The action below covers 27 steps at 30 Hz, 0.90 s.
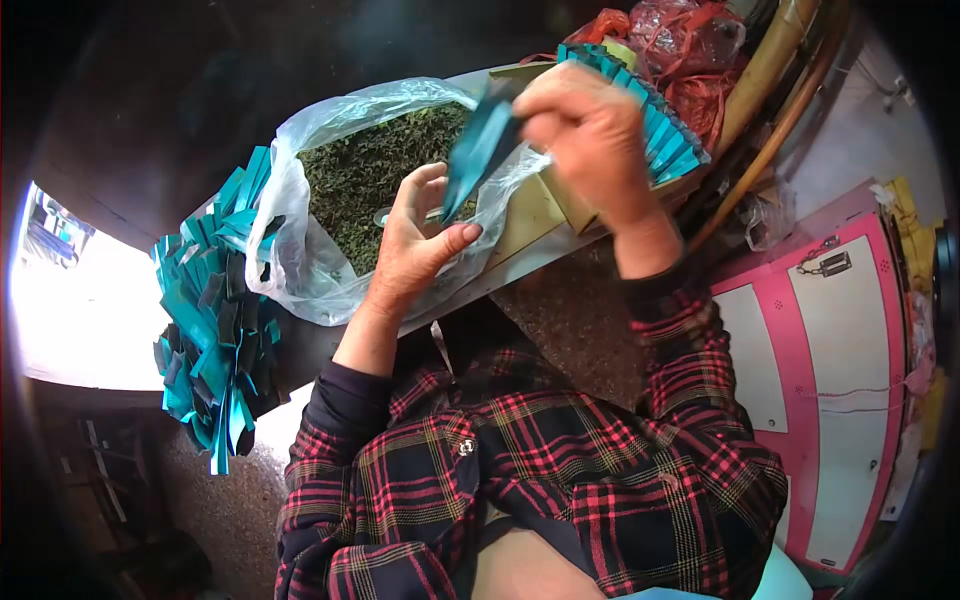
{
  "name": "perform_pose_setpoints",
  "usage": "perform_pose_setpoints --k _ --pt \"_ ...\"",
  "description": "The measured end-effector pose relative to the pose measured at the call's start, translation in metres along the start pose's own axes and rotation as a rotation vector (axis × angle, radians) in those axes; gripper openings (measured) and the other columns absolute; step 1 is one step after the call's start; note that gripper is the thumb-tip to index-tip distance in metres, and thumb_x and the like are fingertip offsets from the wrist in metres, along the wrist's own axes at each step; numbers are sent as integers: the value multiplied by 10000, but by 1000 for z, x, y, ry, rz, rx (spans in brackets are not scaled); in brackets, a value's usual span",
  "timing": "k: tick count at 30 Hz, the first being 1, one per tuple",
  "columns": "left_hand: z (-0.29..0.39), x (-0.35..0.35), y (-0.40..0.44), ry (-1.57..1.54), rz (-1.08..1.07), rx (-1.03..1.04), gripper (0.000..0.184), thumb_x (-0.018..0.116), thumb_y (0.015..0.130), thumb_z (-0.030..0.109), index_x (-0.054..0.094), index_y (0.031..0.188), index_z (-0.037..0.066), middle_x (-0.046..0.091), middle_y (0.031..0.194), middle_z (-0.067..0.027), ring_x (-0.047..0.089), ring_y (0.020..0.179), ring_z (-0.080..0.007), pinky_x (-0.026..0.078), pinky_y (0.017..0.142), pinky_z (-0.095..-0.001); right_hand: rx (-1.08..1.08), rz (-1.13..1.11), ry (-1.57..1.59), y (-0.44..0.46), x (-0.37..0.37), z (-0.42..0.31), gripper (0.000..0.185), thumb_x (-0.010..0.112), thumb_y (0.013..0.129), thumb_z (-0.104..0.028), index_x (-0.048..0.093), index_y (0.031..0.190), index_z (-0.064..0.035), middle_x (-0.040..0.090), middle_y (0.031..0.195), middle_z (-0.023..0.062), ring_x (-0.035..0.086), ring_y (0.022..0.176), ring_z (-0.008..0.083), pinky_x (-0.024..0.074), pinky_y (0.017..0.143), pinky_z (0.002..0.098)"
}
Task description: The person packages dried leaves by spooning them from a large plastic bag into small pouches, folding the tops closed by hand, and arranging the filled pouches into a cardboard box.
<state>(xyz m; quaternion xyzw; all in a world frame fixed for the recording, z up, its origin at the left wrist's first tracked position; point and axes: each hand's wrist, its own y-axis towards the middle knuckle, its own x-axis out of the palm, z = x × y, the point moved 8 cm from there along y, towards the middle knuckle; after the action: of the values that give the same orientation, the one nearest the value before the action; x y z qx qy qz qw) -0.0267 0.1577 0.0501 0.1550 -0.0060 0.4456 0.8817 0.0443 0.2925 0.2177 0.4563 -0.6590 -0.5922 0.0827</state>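
A slim, glossy teal pouch with a dark upper end (480,150) hangs at a slant above the near right rim of a crumpled, clear plastic bag (290,195). The person's right hand (590,130), slightly blurred, pinches it by its upper end, so that grip is closed on the pouch, and its lower tip points down toward the left thumb. The person's left hand (412,240) reaches over the near side of the bag, palm turned up, its thumb and fingers apart around the pouch's lower end; whether that grip presses on the pouch or only stands beside it, I cannot tell. A small, pale, rounded edge (381,217) shows just beside the left fingers, too little of it to name.

The bag stands wide open, filled with loose, dark green, dried leaf-like bits (375,160). It lies on a worktop with a pale front edge (535,256). Just left of the bag, a loose heap of teal and dark flat packets (205,320) spills over the edge. Right of the bag lies a tan cardboard piece (525,220), and beyond it, behind the right hand, a tight row of upright teal packets (675,145). Shiny red plastic bags (690,45) sit behind that row, near a thick, tan, curved pole (770,75).
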Motion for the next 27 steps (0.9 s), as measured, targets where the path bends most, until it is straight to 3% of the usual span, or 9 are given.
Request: perform_pose_setpoints --k 1,3,5,7,8,10,11,14,27 --pt "2 2 2 -58 9 20 836 845 692 288 381 1347 56 526 1147 -114 503 1059 -180 481 843 -307 -43 25 -67 9 -19 6 156 617 670 106 640 777 -6 618 727 49 588 674 140 463 628 241" --pt "-1 0 3 -5 1 -9 878 841 694 297 345 1379 60 505 1208 -127 482 1119 -201 478 875 -343 84 38 -165 21 -53 38 132 632 702 63 658 809 -9 632 738 30 578 671 103 455 615 225" --pt "0 5 3 28 -62 1 864 835 698 297 355 1376 61 515 1201 -112 492 1124 -212 466 896 -352 136 -152 -360 16 -82 119 365 610 728 -8 618 1084 -89 614 1060 105 592 854 203 447 687 250" --pt "-2 10 1 81 -97 4 824 824 709 290 380 1364 63 535 1176 -100 513 1099 -207 459 903 -342 447 44 -277 18 -96 164 129 645 723 17 673 846 -11 627 715 4 560 658 71 446 600 212" --pt "-1 13 0 102 -118 22 812 820 713 290 387 1361 63 541 1167 -100 520 1090 -203 457 902 -339 445 36 -271 12 -98 198 141 649 722 -37 677 858 -12 609 676 6 544 636 66 446 591 220" --pt "-1 16 0 167 -167 12 784 820 707 286 420 1337 49 565 1129 -100 542 1054 -194 463 887 -329 340 0 -551 5 -91 225 135 638 717 -66 671 835 -10 609 670 17 553 635 71 453 596 239" --pt "-3 17 1 201 -194 14 774 821 702 283 432 1327 44 571 1117 -101 549 1040 -192 464 884 -327 453 -84 -517 -6 -87 263 146 622 710 -96 667 824 -18 643 718 66 612 661 153 480 630 290" --pt "-4 18 2 207 -224 -13 747 818 702 280 455 1308 38 582 1103 -106 562 1013 -191 465 875 -330 451 -46 -681 -23 -75 298 165 609 702 -133 674 830 -52 650 829 150 635 788 330 496 728 383" --pt "-8 44 15 334 -474 -57 609 774 737 243 496 1236 30 561 1131 -143 558 1040 -298 454 881 -369 456 -112 -724 -55 -55 357 119 581 722 -110 660 787 -50 646 805 168 627 782 359 492 711 411"
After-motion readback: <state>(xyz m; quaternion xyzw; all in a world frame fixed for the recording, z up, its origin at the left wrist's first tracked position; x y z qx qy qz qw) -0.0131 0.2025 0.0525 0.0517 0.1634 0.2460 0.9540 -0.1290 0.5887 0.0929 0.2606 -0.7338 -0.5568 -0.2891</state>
